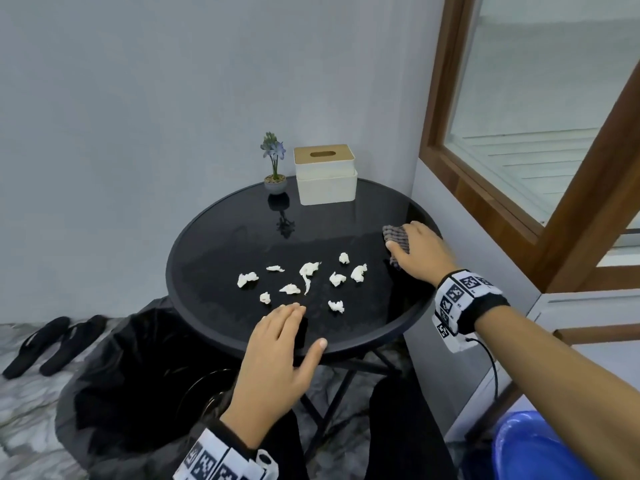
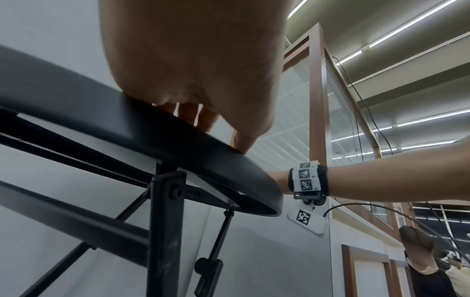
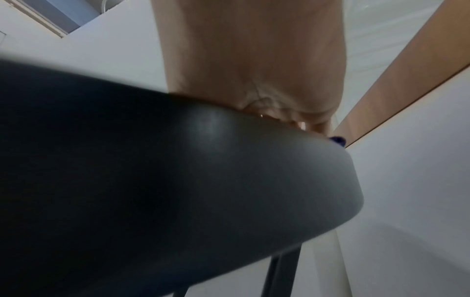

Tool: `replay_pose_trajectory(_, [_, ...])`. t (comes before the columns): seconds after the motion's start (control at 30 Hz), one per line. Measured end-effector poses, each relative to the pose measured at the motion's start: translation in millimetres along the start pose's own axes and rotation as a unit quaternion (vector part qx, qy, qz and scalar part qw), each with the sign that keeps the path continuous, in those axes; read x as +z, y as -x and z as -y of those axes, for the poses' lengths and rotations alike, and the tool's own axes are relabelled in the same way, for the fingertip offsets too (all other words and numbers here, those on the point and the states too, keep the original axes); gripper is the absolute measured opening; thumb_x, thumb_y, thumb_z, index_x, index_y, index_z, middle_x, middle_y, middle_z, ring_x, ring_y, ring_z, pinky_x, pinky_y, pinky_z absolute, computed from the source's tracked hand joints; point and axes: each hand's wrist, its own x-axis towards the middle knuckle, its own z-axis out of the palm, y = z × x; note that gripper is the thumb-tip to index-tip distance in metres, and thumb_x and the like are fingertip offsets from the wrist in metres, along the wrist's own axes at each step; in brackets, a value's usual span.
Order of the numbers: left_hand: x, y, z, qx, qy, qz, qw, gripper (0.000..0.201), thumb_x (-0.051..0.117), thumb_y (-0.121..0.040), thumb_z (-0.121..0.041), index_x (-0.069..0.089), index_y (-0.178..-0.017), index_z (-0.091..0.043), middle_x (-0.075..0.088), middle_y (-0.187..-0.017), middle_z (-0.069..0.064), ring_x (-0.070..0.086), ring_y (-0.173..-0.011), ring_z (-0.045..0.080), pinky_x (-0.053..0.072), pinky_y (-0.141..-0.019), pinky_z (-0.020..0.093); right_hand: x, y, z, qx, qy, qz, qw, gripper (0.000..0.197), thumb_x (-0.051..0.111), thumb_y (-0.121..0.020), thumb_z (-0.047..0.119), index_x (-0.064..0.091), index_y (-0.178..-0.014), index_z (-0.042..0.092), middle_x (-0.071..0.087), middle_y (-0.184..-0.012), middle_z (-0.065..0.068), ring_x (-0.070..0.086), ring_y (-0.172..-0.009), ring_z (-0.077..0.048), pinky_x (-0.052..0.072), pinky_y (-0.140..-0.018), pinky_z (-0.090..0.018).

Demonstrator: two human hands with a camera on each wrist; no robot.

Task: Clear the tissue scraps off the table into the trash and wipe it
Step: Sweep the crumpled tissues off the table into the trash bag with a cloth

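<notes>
On the round black table (image 1: 214, 237) lie ten white scraps (image 1: 308, 271) of tissue, scattered over the near half of the top, all apart from each other. The longest one has a thin tail that points toward the near rim.

The left hand (image 1: 277, 358) is at the near edge of the table, palm down. Its fingers (image 1: 289, 311) are straight and close together, with the tips on the glass just beside the nearest scraps, and the thumb is spread to the side over the rim. It holds nothing. In the left wrist view the same hand (image 2: 193, 60) shows from below, the fingertips resting on the table edge (image 2: 178, 144).

The right hand (image 1: 420, 252) is at the right side of the top. It lies on a dark cloth (image 1: 396, 237) (grey, with a woven pattern) and the fingers bend over it, pressing it to the glass. The right wrist view is blurred; only the palm (image 3: 254, 60) and the rim (image 3: 203, 180) are clear there.

Below the left edge of the table stands the bin (image 1: 131, 375) with a black bag, well apart from the scraps.

At the far side of the top stand a cream tissue box (image 1: 325, 174) and, just beside it, a small potted plant (image 1: 274, 168). A pair of black sandals (image 1: 52, 344) is on the floor at the left, and part of a blue basin (image 1: 540, 448) shows at the bottom right.
</notes>
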Motion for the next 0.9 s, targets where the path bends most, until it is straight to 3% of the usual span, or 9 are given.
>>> replay_pose_trajectory(0.2, [8, -2, -5, -0.04, -0.067, 0.002, 0.997, 0.063, 0.042, -0.093, -0.056, 0.056, -0.135, -0.011, 0.053, -0.143, 0.0, 0.044, -0.136, 0.021, 0.03, -0.114, 0.037, 13, -8, 2, 0.018, 0.043, 0.024, 0.999, 0.072, 0.037, -0.088, 0.062, 0.041, -0.139, 0.011, 0.036, -0.151, -0.014, 0.03, -0.141, -0.031, 0.026, -0.115, -0.049])
replay_pose_trajectory(0.3, [8, -3, -7, -0.054, -0.085, 0.009, 0.995, 0.062, 0.041, -0.093, -0.055, 0.056, -0.134, -0.012, 0.053, -0.143, 0.0, 0.043, -0.136, 0.02, 0.031, -0.114, 0.04, 17, -12, 2, 0.013, 0.057, 0.046, 0.997, 0.078, 0.032, -0.087, 0.065, 0.039, -0.14, 0.008, 0.035, -0.151, -0.016, 0.026, -0.143, -0.031, 0.025, -0.116, -0.048])
replay_pose_trajectory(0.57, [11, -2, -9, -0.063, -0.091, 0.002, 0.994, 0.058, 0.042, -0.094, -0.053, 0.057, -0.134, -0.013, 0.053, -0.142, 0.0, 0.043, -0.136, 0.02, 0.032, -0.113, 0.042, 15, -11, -3, -0.005, 0.031, 0.077, 0.996, 0.062, 0.033, -0.098, 0.036, 0.027, -0.148, 0.001, 0.024, -0.157, -0.018, 0.017, -0.147, -0.031, 0.015, -0.12, -0.041])
replay_pose_trajectory(0.9, [14, -1, -11, -0.074, -0.09, -0.019, 0.993, 0.057, 0.043, -0.093, -0.051, 0.058, -0.132, -0.013, 0.055, -0.141, 0.0, 0.044, -0.136, 0.02, 0.03, -0.114, 0.041, 13, 22, 14, -0.078, -0.003, 0.06, 0.995, 0.047, 0.031, -0.102, 0.022, 0.035, -0.144, 0.002, 0.031, -0.155, -0.014, 0.022, -0.146, -0.024, 0.017, -0.116, -0.033])
